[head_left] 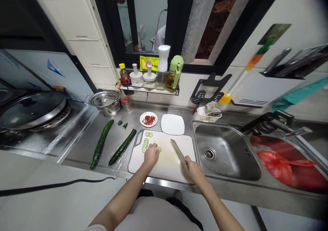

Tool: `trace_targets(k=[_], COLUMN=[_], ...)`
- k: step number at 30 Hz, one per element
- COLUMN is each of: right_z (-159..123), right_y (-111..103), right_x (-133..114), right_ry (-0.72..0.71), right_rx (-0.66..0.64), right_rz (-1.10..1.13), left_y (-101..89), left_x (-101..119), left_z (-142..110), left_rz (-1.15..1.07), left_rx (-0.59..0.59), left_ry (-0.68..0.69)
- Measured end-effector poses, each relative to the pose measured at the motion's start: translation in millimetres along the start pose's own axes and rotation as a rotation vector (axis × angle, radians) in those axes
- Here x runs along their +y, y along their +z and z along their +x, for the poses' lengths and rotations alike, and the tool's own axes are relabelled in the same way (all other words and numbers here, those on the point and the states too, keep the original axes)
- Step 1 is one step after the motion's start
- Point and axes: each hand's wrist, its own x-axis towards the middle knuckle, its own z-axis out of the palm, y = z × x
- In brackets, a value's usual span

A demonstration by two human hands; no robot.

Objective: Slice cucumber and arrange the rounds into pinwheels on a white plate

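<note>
My left hand (152, 154) is on the white cutting board (166, 171), its fingers curled down at the cucumber slices, partly hiding them. A row of overlapping cucumber slices (145, 144) lies by its fingertips, and a single slice shows by its right side. Two more slices lie near the board's upper left corner. My right hand (193, 169) is closed round the handle of a kitchen knife (178, 150). The blade points up and left over the board's right half, apart from the slices. Left of the board lie two whole-looking dark green cucumbers (101, 145) (123, 147).
Behind the board stand a small dish of chopped red pieces (148, 119) and a white square plate (172, 124). Cucumber ends (124, 125) lie on the steel counter. The sink (225, 152) adjoins on the right; a lidded pot (106, 103) and covered pan (33, 109) stand left.
</note>
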Motion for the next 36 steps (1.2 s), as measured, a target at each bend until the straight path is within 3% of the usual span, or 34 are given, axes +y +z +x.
trace_targets(k=[8, 16, 27, 36], right_z=[15.9, 16.8, 15.6, 16.0], right_y=[-1.6, -2.4, -0.5, 0.1], right_x=[-6.3, -9.3, -15.2, -17.1], right_ry=[0.041, 0.041, 0.031, 0.032], right_rx=[-0.016, -0.038, -0.049, -0.052], right_rz=[-0.014, -0.030, -0.050, -0.038], left_y=[-3.8, -6.7, -26.0, -36.5], left_x=[8.3, 9.0, -36.5, -64.1], left_z=[1.8, -3.4, -37.4, -24.3], left_rz=[0.001, -0.157, -0.323, -0.296], left_rx=[-0.001, -0.006, 0.073, 0.194], left_ry=[-0.042, -0.077, -0.192, -0.266])
